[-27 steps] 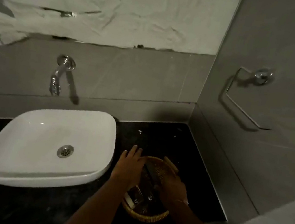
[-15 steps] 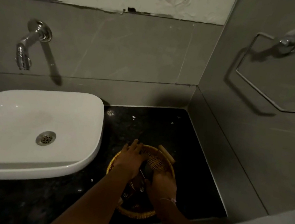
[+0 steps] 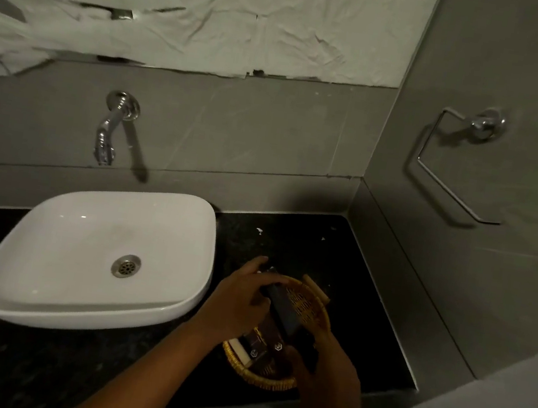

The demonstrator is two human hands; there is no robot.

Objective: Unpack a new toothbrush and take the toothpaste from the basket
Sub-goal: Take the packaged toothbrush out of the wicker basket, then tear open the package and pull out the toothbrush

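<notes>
A round woven basket (image 3: 311, 308) sits on the black counter to the right of the sink. Both hands are over it. My left hand (image 3: 240, 298) and my right hand (image 3: 320, 366) together grip a long dark box (image 3: 282, 309), tilted and lifted above the basket. Whether it holds the toothbrush or the toothpaste I cannot tell. Under it lie several small dark packets (image 3: 257, 347) with pale logos and a pale bar (image 3: 240, 350) at the basket's left edge.
A white vessel sink (image 3: 82, 246) stands to the left, with a chrome wall tap (image 3: 107, 136) above it. The black counter (image 3: 307, 243) ends at the grey right wall, which carries a chrome towel ring (image 3: 456, 161). Crumpled white sheeting covers the mirror area.
The long dark box has come up out of the basket between both hands. The camera swung down and right, then back up and left.
</notes>
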